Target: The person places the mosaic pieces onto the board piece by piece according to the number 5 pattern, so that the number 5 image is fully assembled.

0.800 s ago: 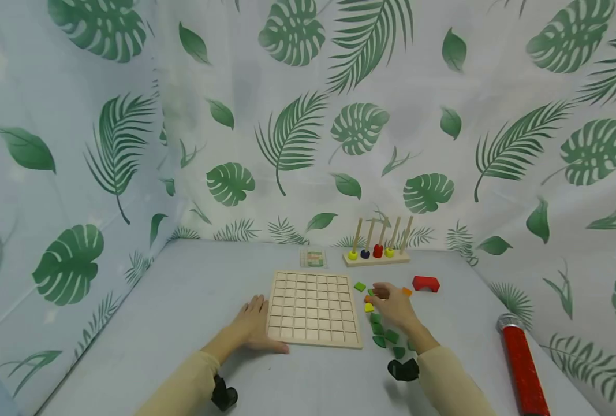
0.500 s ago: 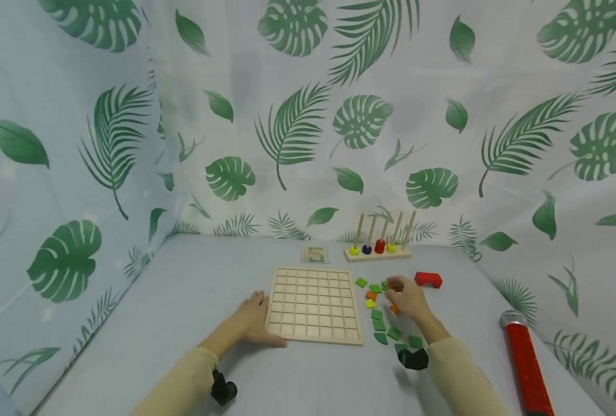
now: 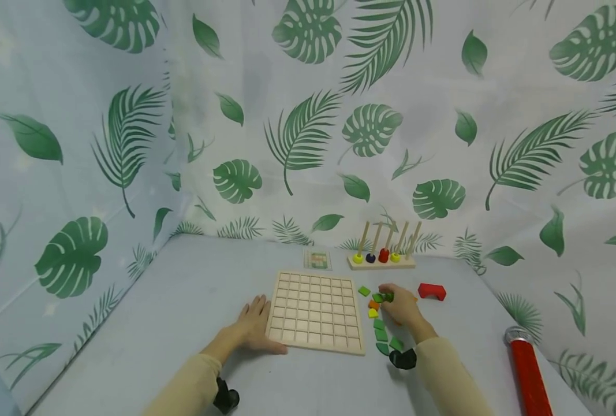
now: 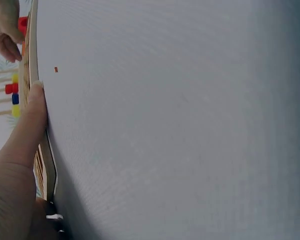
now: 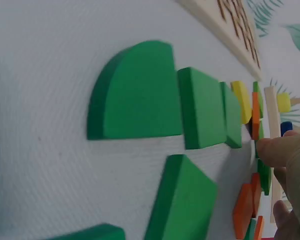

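Observation:
My left hand (image 3: 254, 328) lies with spread fingers along the left side of a light wooden grid board (image 3: 315, 312), its thumb at the front corner. In the left wrist view the thumb (image 4: 27, 125) touches the board's edge. My right hand (image 3: 403, 305) is right of the board, thumb and fingers curled round a green block (image 3: 389, 297). Another green block (image 3: 377, 297) is beside it, with an orange block (image 3: 373, 304) and a yellow block (image 3: 373, 313) nearer. The right wrist view shows a green quarter-round block (image 5: 140, 95) and several more green blocks; the hand partly hides others.
A pegged wooden stand (image 3: 381, 263) with coloured beads stands at the back, beside a patterned card (image 3: 317, 260). A red arch block (image 3: 432, 291) lies to the right. A red tube (image 3: 529, 370) with a silver end is at the far right.
My right hand first moved right and away from the orange and yellow blocks, then came slightly back, its fingers closing round a green block. My left hand stays at the board.

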`<state>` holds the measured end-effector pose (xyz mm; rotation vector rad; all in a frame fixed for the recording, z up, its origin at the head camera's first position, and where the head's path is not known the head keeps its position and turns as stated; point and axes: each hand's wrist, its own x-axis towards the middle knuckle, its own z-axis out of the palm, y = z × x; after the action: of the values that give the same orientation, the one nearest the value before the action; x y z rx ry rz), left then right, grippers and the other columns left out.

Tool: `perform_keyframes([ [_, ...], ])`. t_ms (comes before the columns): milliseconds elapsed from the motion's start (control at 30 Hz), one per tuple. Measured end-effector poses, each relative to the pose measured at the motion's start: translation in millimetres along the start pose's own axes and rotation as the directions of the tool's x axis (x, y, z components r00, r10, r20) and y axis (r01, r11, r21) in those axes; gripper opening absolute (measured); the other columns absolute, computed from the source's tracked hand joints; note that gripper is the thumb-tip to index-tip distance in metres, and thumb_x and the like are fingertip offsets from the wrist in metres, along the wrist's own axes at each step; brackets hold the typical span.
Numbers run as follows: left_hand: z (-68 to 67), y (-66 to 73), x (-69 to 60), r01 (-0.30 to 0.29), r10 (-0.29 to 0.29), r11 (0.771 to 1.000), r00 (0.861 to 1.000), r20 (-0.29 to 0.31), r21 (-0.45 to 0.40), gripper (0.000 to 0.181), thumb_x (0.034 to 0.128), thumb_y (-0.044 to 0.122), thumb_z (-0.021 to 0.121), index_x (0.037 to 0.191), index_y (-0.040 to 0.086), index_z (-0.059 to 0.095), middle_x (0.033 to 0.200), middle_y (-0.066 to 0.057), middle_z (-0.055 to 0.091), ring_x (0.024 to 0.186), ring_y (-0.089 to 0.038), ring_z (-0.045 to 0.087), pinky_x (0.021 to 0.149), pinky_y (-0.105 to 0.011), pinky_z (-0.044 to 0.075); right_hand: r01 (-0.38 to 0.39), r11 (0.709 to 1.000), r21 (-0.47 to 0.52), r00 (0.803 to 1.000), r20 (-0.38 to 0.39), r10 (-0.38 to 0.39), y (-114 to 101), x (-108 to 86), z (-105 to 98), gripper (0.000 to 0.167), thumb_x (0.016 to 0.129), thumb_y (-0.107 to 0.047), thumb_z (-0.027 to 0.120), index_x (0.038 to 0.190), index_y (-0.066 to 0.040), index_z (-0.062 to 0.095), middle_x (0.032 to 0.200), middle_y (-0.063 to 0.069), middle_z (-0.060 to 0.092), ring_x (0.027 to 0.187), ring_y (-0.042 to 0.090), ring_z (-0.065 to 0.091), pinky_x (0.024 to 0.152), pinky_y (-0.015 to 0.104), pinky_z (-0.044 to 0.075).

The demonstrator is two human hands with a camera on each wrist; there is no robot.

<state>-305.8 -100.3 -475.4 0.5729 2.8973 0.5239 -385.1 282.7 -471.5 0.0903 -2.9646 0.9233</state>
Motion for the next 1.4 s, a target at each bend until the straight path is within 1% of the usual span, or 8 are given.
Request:
perform_keyframes([
  [133, 4.2, -2.2, -1.6, 0.005, -0.005, 1.000, 1.000, 0.011, -0.005, 0.120, 0.0677, 0.069, 0.069, 0.145, -0.008, 0.020, 0.151, -0.029, 0.014, 0.140, -0.040, 0.010, 0.111, -0.054, 0.013, 0.021, 0.999, -0.025, 1.000, -0.001, -0.021, 2, -4.1, 6, 0.043, 0.085, -0.003, 0.066, 0.127, -0.002, 0.055, 0.122, 0.017, 0.059, 0.114, 0.035, 0.050, 0.100, 0.056, 0.036],
  [267, 4.9, -3.5, -6.0, -0.005, 0.006, 0.999, 1.000, 0.017, -0.041, 0.120, 0.0693, 0.069, 0.068, 0.146, -0.009, 0.018, 0.151, -0.030, 0.011, 0.141, -0.041, 0.006, 0.111, -0.055, 0.008, 0.029, 0.999, -0.031, 0.999, -0.034, -0.030, 3, -6.0, 8, 0.037, 0.085, -0.006, 0.069, 0.121, -0.002, 0.059, 0.112, 0.014, 0.063, 0.105, 0.032, 0.054, 0.096, 0.054, 0.040],
  [433, 4.6, -4.8, -7.7, -0.023, 0.025, 0.996, 0.999, 0.030, -0.083, 0.121, 0.0704, 0.070, 0.066, 0.146, -0.010, 0.015, 0.151, -0.031, 0.007, 0.140, -0.042, 0.002, 0.111, -0.056, 0.004, 0.024, 0.999, -0.043, 0.997, -0.076, -0.027, 4, -5.0, 4, 0.033, 0.084, -0.009, 0.072, 0.115, -0.003, 0.062, 0.105, 0.012, 0.065, 0.096, 0.029, 0.056, 0.092, 0.049, 0.046],
  [600, 1.3, -4.1, -7.6, 0.006, -0.004, 0.998, 1.000, 0.028, -0.062, 0.120, 0.0713, 0.069, 0.066, 0.147, -0.009, 0.013, 0.153, -0.028, 0.006, 0.141, -0.039, 0.002, 0.112, -0.053, 0.004, 0.055, 0.998, -0.034, 0.992, -0.112, -0.059, 3, -1.9, -6, 0.033, 0.083, -0.008, 0.072, 0.113, 0.000, 0.062, 0.101, 0.013, 0.066, 0.089, 0.027, 0.056, 0.085, 0.045, 0.049],
  [700, 0.5, -4.0, -6.2, 0.017, -0.015, 0.999, 1.000, 0.025, -0.046, 0.120, 0.0713, 0.069, 0.065, 0.147, -0.008, 0.013, 0.153, -0.028, 0.007, 0.142, -0.039, 0.002, 0.112, -0.053, 0.004, 0.071, 0.997, -0.025, 0.990, -0.123, -0.074, 2, 0.7, -12, 0.034, 0.083, -0.006, 0.070, 0.114, 0.002, 0.060, 0.103, 0.016, 0.065, 0.089, 0.028, 0.056, 0.084, 0.044, 0.050],
  [933, -1.6, -3.3, -5.4, 0.008, -0.007, 0.998, 1.000, 0.021, -0.060, 0.120, 0.0708, 0.068, 0.067, 0.147, -0.009, 0.014, 0.153, -0.028, 0.008, 0.141, -0.040, 0.003, 0.111, -0.055, 0.005, 0.042, 0.999, 0.029, 0.993, -0.107, -0.038, -5, 5.2, -18, 0.037, 0.086, -0.007, 0.067, 0.120, 0.003, 0.057, 0.109, 0.018, 0.063, 0.098, 0.031, 0.058, 0.089, 0.045, 0.049],
  [1167, 0.1, -2.9, -4.5, 0.011, -0.010, 0.998, 1.000, 0.012, -0.054, 0.119, 0.0709, 0.068, 0.067, 0.147, -0.008, 0.015, 0.152, -0.028, 0.009, 0.141, -0.040, 0.004, 0.111, -0.055, 0.006, 0.099, 0.995, 0.020, 0.990, -0.103, -0.096, -17, 9.3, -4, 0.035, 0.085, -0.006, 0.068, 0.117, 0.004, 0.058, 0.105, 0.016, 0.064, 0.095, 0.029, 0.060, 0.086, 0.045, 0.050],
  [1400, 4.9, -1.5, -3.4, -0.002, 0.003, 0.998, 1.000, 0.013, -0.065, 0.120, 0.0705, 0.069, 0.067, 0.147, -0.008, 0.015, 0.152, -0.028, 0.008, 0.141, -0.040, 0.003, 0.111, -0.055, 0.006, 0.186, 0.980, 0.076, 0.978, -0.108, -0.177, -32, 13.4, 17, 0.031, 0.083, -0.002, 0.068, 0.112, 0.006, 0.061, 0.098, 0.012, 0.064, 0.090, 0.026, 0.061, 0.080, 0.041, 0.052],
])
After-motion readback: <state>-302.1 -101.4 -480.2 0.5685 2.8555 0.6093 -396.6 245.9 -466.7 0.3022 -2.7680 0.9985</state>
